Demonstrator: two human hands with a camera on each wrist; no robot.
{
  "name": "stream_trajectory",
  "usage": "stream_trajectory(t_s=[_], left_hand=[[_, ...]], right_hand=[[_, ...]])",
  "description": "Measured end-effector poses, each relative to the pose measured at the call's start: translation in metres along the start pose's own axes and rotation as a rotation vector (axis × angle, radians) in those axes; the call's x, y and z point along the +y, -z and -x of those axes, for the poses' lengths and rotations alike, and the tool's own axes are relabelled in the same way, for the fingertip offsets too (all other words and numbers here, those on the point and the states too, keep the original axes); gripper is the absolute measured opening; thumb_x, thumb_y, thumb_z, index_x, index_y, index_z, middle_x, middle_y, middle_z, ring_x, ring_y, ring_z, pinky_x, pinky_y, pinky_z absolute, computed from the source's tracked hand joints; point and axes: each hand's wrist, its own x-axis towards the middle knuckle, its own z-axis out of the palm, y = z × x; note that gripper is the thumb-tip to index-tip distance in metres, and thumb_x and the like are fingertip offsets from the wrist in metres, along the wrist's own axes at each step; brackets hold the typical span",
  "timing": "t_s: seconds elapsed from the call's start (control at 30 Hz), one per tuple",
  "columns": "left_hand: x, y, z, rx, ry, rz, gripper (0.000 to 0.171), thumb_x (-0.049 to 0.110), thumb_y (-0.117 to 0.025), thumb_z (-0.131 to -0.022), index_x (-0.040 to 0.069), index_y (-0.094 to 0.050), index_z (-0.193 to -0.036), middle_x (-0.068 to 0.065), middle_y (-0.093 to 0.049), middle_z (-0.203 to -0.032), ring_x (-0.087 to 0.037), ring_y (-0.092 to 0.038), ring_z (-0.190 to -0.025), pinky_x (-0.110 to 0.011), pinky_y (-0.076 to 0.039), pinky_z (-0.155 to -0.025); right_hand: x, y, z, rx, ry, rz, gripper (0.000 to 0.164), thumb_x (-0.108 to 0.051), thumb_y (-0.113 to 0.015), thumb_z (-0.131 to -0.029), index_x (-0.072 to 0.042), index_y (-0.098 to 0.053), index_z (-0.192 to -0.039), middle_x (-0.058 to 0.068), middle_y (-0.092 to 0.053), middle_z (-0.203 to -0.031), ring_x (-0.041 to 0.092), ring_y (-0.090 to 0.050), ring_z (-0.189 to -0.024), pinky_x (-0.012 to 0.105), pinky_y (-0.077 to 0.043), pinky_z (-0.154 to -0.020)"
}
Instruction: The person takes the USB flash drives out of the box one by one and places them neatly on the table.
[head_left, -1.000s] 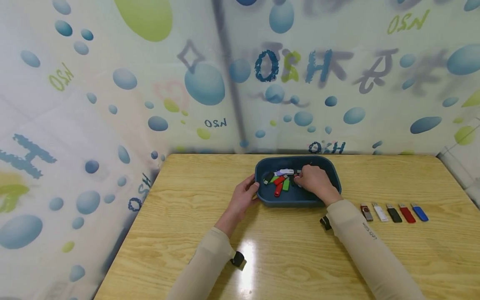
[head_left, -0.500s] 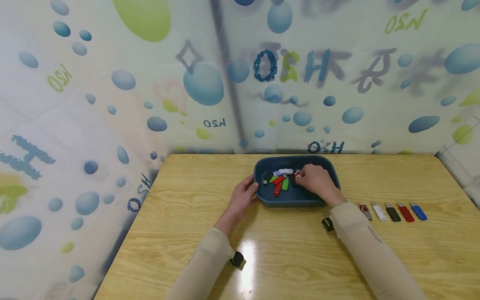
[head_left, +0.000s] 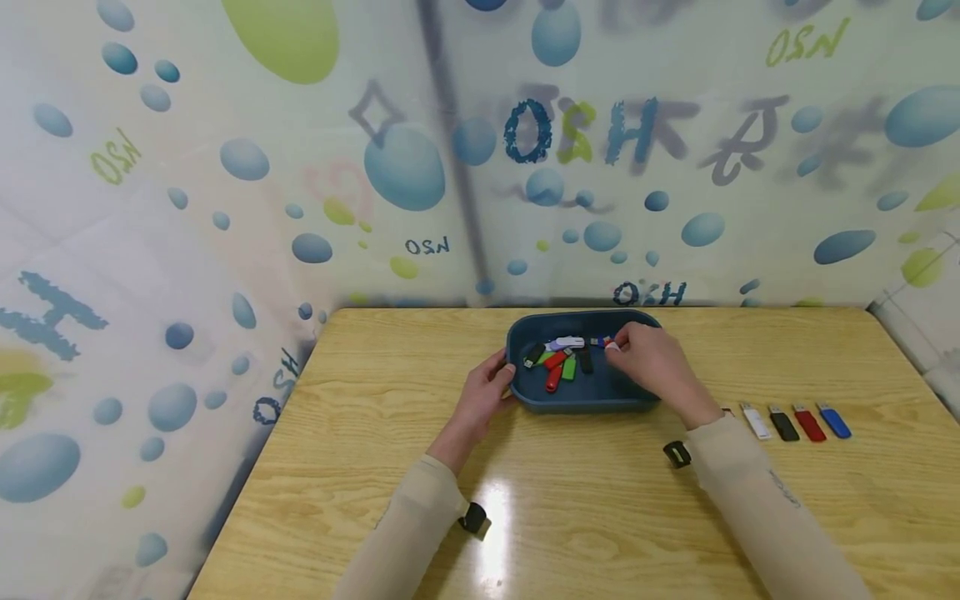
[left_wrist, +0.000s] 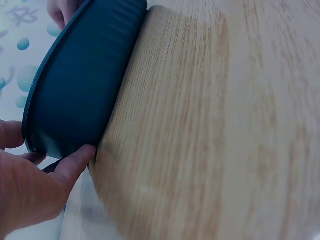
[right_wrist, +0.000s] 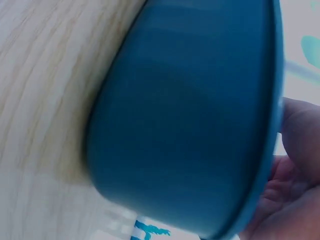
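In the head view a dark blue plastic bin [head_left: 585,407] stands on the table, with several USB flash drives inside. My left hand [head_left: 485,392] grips its left end, the thumb at the rim and fingers against the outer wall. Over the bin's right part, my right hand [head_left: 656,362] pinches a red and white USB flash drive [head_left: 611,343], mostly covered by the fingers. Left in the bin are a red flash drive [head_left: 553,379], a green one [head_left: 569,367], a black one [head_left: 587,360] and a white one [head_left: 572,342]. The right wrist view shows the bin's outer wall [right_wrist: 185,120], hiding the fingertips.
Right of the bin, a row of flash drives lies on the wooden table [head_left: 585,508]: white [head_left: 756,422], black [head_left: 784,423], red [head_left: 810,423] and blue [head_left: 835,421]. Another at the row's left end is mostly hidden by the right sleeve [head_left: 757,492]. A patterned wall sheet [head_left: 465,208] hangs behind.
My right hand has risen slightly and moved right within the bin, with the red and white flash drive at its fingertips. The black flash drive shows more fully. My left hand stays at the bin.
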Motion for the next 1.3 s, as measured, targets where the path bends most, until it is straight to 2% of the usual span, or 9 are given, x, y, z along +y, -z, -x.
stream_trajectory(t_s=[0.23,0.43,0.7,0.9,1.3], left_hand=[[0.0,0.0,0.0,-0.009,-0.006,0.016,0.047,0.013,-0.043,-0.104,0.003,-0.038,-0.149,-0.018,-0.042,-0.146,-0.031,-0.047,-0.127,-0.047,-0.047,-0.093],[0.0,0.0,0.001,-0.017,-0.015,0.016,0.048,0.013,-0.044,-0.103,0.002,-0.037,-0.149,-0.02,-0.04,-0.147,-0.033,-0.046,-0.128,-0.049,-0.045,-0.095],[0.003,0.0,0.002,-0.024,0.001,0.028,0.05,0.012,-0.044,-0.103,0.0,-0.034,-0.15,-0.021,-0.038,-0.148,-0.035,-0.043,-0.129,-0.05,-0.045,-0.096],[0.0,0.0,0.0,-0.004,-0.005,0.015,0.048,0.013,-0.045,-0.103,0.003,-0.038,-0.149,-0.017,-0.043,-0.145,-0.031,-0.048,-0.126,-0.046,-0.048,-0.092],[0.0,0.001,0.0,0.0,0.004,0.008,0.047,0.014,-0.045,-0.103,0.004,-0.039,-0.149,-0.015,-0.044,-0.145,-0.03,-0.049,-0.126,-0.046,-0.048,-0.093]], right_hand=[[0.006,0.014,0.012,0.026,-0.019,0.007,0.03,-0.024,-0.06,-0.091,0.003,-0.063,-0.104,0.012,-0.064,-0.087,0.022,-0.054,-0.067,0.035,-0.047,-0.059],[0.016,0.024,0.025,0.06,-0.006,0.001,0.031,-0.024,-0.059,-0.092,0.004,-0.062,-0.104,0.013,-0.064,-0.088,0.022,-0.056,-0.069,0.037,-0.048,-0.06],[0.033,0.036,0.042,0.098,-0.01,-0.017,0.034,-0.027,-0.055,-0.093,0.004,-0.062,-0.105,0.013,-0.065,-0.09,0.024,-0.058,-0.073,0.04,-0.048,-0.063],[0.048,0.044,0.052,0.109,-0.051,-0.019,0.035,-0.028,-0.056,-0.093,0.003,-0.061,-0.106,0.013,-0.065,-0.091,0.024,-0.058,-0.073,0.038,-0.047,-0.06],[0.081,0.066,0.075,0.154,-0.075,0.035,0.039,-0.032,-0.054,-0.094,0.005,-0.061,-0.103,0.013,-0.065,-0.087,0.023,-0.057,-0.068,0.036,-0.044,-0.054]])
